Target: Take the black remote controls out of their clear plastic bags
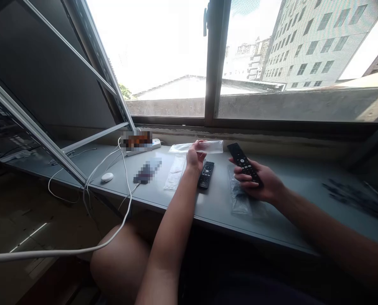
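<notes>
My right hand (pixel 265 180) is wrapped round a black remote control (pixel 243 161), its button side up and its far end tilted toward the window. Farther left, my left hand (pixel 195 156) has its fingers curled on a clear plastic bag (pixel 212 147) by the window sill. Just right of my left wrist, a second black remote control (pixel 206 174) lies flat on the table. Beneath my right hand lies another clear bag (pixel 240 201), partly hidden. One more clear plastic bag (pixel 174 174) lies left of my left forearm.
The grey table (pixel 214 207) runs below the window. On its left are a blurred-out phone-like item (pixel 147 170), a round white device (pixel 106 177), a white power strip (pixel 156 144) and a loose white cable (pixel 125 212). A metal frame (pixel 71 167) leans there. Dark stuff (pixel 354 195) lies right.
</notes>
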`<state>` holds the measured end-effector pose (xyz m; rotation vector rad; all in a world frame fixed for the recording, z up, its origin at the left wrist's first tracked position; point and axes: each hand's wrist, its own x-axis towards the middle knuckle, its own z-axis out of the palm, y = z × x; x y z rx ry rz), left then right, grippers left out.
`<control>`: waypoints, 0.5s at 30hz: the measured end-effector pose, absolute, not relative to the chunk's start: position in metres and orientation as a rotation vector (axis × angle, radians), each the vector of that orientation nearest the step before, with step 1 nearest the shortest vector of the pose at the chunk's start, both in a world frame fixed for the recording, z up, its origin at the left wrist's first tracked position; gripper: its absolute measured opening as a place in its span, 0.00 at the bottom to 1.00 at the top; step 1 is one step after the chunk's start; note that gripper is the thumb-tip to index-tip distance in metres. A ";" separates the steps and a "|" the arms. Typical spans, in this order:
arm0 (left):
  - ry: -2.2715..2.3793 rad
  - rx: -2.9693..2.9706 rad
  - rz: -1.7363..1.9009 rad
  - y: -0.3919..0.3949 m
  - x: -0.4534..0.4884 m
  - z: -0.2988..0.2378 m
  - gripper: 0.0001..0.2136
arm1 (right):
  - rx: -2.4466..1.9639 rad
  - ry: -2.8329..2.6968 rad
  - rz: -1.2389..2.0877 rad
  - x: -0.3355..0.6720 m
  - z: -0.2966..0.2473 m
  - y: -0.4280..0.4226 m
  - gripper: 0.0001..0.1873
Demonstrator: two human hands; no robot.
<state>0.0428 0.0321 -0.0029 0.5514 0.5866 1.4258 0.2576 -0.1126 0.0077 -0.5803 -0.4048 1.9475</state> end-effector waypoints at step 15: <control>0.623 0.533 1.415 0.028 0.043 0.002 0.10 | -0.686 -0.339 1.909 0.252 0.017 -0.117 0.22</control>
